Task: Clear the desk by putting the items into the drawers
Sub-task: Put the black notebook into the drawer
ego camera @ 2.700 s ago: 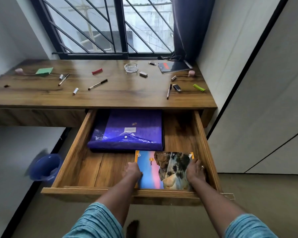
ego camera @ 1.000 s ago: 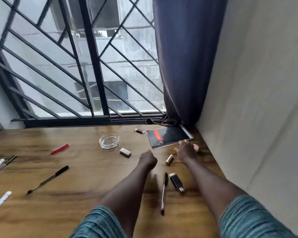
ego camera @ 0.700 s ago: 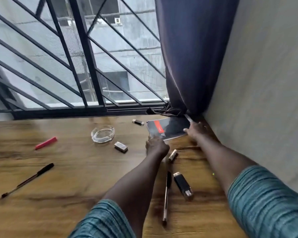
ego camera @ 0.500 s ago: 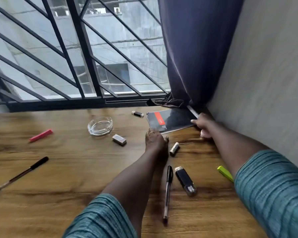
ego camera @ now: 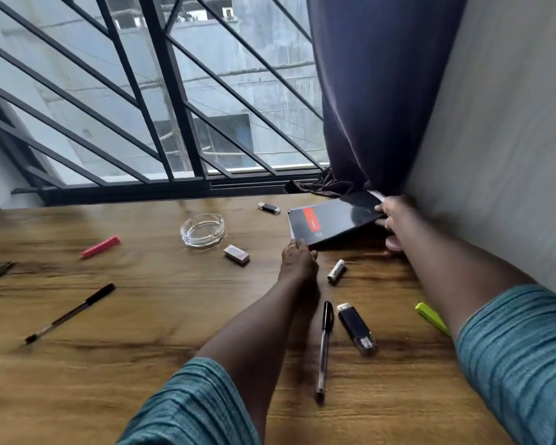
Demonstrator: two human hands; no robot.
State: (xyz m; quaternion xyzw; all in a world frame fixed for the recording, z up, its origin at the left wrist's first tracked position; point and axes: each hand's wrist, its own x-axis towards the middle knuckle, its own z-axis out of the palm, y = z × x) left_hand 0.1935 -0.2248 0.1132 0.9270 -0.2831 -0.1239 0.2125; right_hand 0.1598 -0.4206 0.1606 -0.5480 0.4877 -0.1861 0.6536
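- Black notebook (ego camera: 331,221) lies at the desk's (ego camera: 174,316) far right corner, right edge raised.
- Right hand (ego camera: 395,220): fingers clasp that edge.
- Left hand (ego camera: 297,260): fingers curled, pinching its near corner.

One head-worn camera looks forward and down over the counter (ego camera: 142,316). It sits close, facing the barred window (ego camera: 161,101) and the far right corner.

Right hand (ego camera: 395,216) now grips black notebook (ego camera: 328,220), right edge lifted off desk (ego camera: 142,316)
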